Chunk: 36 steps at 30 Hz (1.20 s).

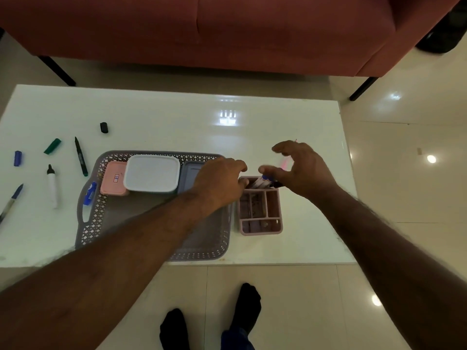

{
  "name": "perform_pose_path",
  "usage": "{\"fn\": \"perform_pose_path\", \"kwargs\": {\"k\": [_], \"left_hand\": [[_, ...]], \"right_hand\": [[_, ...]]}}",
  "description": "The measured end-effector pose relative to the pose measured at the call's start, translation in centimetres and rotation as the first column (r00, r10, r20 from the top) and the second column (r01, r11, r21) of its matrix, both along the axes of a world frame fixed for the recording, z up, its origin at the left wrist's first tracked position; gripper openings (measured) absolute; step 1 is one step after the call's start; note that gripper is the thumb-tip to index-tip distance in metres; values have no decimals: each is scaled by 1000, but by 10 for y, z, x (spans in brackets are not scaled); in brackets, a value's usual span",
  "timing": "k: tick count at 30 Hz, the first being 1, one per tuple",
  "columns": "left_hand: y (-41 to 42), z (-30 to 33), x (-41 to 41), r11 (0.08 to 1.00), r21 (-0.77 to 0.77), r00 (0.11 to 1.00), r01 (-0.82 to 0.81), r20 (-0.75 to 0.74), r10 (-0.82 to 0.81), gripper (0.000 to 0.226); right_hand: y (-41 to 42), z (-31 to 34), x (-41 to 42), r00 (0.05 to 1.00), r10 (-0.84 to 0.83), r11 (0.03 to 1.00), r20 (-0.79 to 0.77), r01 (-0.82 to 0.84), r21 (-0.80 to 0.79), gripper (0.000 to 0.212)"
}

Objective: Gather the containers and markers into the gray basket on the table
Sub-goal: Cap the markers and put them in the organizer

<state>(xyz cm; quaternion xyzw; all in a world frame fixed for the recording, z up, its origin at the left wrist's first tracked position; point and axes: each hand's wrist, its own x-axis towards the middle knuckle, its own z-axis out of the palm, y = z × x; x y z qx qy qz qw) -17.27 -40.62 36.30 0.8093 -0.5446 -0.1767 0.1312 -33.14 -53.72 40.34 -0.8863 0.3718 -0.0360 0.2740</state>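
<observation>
Nearest the person, the gray basket (101, 218) sits on the counter (290, 127) under the left hand (222, 180), fingers loosely curled at the rim of the pink organizer (261, 210), gripping nothing I can see. Just beyond, the right hand (295, 170) spreads wide above a marker (264, 180) in the organizer. Far left of the fingers, loose markers (81, 156) lie around.

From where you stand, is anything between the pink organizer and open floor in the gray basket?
Only the basket's right wall and the left hand hovering above it. The pink organizer sits just outside; the basket's near half is bare.
</observation>
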Motion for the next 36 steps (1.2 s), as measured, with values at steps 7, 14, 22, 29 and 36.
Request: {"fn": "perform_pose_path", "kwargs": {"k": [7,14,22,29,36], "left_hand": [[-33,-1,-6,966,221,965,136,190,-179,36],[-47,-1,-19,917,345,922,201,250,-296,16],[-69,6,-13,931,315,952,183,178,-248,20],[-97,37,13,981,192,1000,-9,-6,11,22],[-94,60,95,968,47,969,-245,-6,245,14]], "right_hand": [[34,-26,-66,862,-484,867,148,449,217,37],[85,-66,-85,878,-390,719,-277,478,504,40],[44,-41,-65,828,-501,666,-250,554,500,9],[-28,8,-36,851,-493,771,-180,523,363,16],[-58,31,61,862,-506,811,-20,483,330,17]]}}
